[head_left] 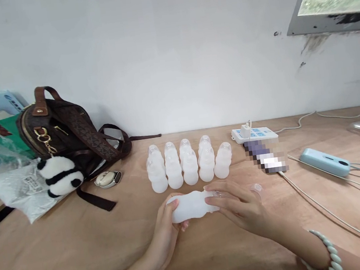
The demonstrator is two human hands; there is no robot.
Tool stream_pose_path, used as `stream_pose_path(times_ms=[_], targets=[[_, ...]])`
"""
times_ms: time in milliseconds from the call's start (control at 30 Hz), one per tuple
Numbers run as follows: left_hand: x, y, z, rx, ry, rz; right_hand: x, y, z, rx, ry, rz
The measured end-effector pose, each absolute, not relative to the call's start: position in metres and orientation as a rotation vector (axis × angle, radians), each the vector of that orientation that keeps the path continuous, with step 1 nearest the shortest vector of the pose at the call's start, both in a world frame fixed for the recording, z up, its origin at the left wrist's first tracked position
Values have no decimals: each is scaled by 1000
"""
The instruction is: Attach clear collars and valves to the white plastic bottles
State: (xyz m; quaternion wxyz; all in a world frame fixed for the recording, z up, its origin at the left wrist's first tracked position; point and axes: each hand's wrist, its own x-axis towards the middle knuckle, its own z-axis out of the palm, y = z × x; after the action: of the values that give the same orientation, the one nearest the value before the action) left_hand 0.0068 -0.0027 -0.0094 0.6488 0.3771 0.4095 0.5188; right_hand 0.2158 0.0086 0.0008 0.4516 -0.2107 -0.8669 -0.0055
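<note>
A frosted white plastic bottle [189, 206] with a wavy body lies sideways in the air between my hands, above the wooden table. My left hand [167, 216] is wrapped round its base end, thumb on top. At the neck end, my right hand [238, 204] has its fingers closed over a clear part, most of which they hide. Just beyond that hand, a clear round cap [256, 189] shows on the table. Behind the held bottle, several similar white bottles [190, 169] with clear domed tops stand upright in rows.
To the left are a dark brown backpack [76, 126], a panda plush [61, 176], a plastic bag [24, 191] and a computer mouse [105, 179]. On the right lie a power strip [266, 133], a blurred-out phone [264, 155], a light-blue device [324, 162] and white cables [322, 211].
</note>
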Motion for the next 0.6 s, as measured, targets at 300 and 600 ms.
stream_pose_path(times_ms=[300,600], targets=[[0,-2,-17,1133,976,1203,217,6,-1,-679,-2073,179],[-13,-6,-26,2247,600,1340,211,12,-7,-1108,-1568,1191]])
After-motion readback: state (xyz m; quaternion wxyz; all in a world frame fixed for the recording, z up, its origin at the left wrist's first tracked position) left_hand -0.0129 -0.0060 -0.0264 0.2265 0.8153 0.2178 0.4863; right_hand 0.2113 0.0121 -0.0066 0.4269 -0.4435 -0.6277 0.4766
